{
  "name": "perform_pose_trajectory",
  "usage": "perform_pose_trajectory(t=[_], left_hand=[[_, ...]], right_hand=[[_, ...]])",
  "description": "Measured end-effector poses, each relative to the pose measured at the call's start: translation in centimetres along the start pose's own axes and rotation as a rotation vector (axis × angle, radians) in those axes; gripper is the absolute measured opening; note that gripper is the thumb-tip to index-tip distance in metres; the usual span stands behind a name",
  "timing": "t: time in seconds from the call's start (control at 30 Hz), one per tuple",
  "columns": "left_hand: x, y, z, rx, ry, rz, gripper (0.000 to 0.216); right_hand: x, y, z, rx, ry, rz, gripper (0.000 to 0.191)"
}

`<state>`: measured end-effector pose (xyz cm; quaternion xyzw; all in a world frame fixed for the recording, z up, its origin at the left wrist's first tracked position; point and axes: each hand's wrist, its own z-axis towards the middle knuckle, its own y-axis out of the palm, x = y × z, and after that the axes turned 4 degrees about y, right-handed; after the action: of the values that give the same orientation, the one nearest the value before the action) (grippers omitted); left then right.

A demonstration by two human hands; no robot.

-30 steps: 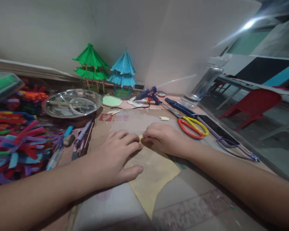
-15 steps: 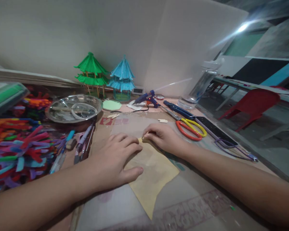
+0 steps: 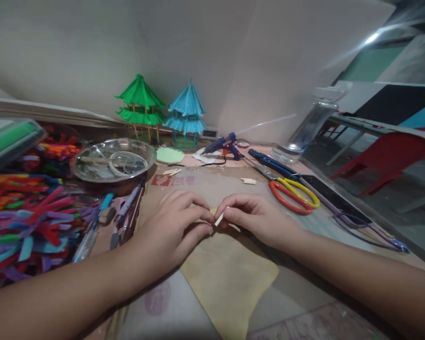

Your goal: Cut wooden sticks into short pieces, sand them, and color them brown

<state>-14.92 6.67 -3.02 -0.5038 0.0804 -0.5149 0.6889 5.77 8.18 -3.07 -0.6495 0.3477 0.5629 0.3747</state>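
Between the thumb and fingers of my right hand (image 3: 260, 219) a short pale wooden stick (image 3: 218, 219) is pinched, its lower end showing. My left hand (image 3: 184, 226) is beside it, thumb and index fingertip brought together close to the stick's end. Whether those left fingers hold anything is hidden. Under both hands lies a tan-yellow sheet (image 3: 230, 278) with an uneven edge, like sandpaper. More short sticks (image 3: 248, 181) lie in a small group beyond my right hand, and another little pile of sticks (image 3: 172, 172) lies beyond my left.
Orange-and-yellow-handled scissors (image 3: 293, 193), a phone (image 3: 333, 196) and a water bottle (image 3: 306, 130) are on the right. A blue glue gun (image 3: 225, 145) and green (image 3: 140, 106) and blue (image 3: 187, 111) model pagodas stand behind. Left are a metal plate (image 3: 80, 165) and coloured pipe cleaners (image 3: 28, 231).
My right hand has lifted the stick from the sheet's top corner and turned it towards my left hand. My left fingers, spread before, have closed near it. The view has shifted slightly.
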Motion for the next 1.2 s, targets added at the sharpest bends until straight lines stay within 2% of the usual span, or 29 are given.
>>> perform_pose_trajectory(t=[0.13,0.33,0.53,0.77,0.9,1.0,1.2], left_hand=[[0.0,0.0,-0.1,0.001,0.002,-0.012,0.006],[0.3,-0.2,-0.2,0.024,0.013,0.004,0.017],[0.2,-0.1,-0.2,0.014,0.032,-0.005,0.023],[0.6,-0.2,-0.2,0.011,-0.039,0.048,0.014],[0.5,-0.1,-0.2,-0.025,-0.036,0.067,0.015],[0.1,0.0,0.0,-0.027,-0.05,0.054,0.017],[-0.1,0.0,0.2,-0.038,-0.021,0.047,0.015]], right_hand=[[0.0,0.2,0.0,0.041,-0.059,-0.134,0.027],[-0.4,0.6,-0.1,0.079,-0.179,-0.276,0.018],[-0.2,0.9,-0.1,0.048,-0.133,-0.171,0.027],[0.0,-0.2,0.3,0.168,-0.197,-0.112,0.038],[0.3,-0.9,0.8,0.134,-0.165,-0.084,0.041],[0.3,-0.9,0.7,0.125,-0.175,-0.123,0.036],[0.0,-0.5,-0.2,0.098,-0.251,-0.324,0.014]])
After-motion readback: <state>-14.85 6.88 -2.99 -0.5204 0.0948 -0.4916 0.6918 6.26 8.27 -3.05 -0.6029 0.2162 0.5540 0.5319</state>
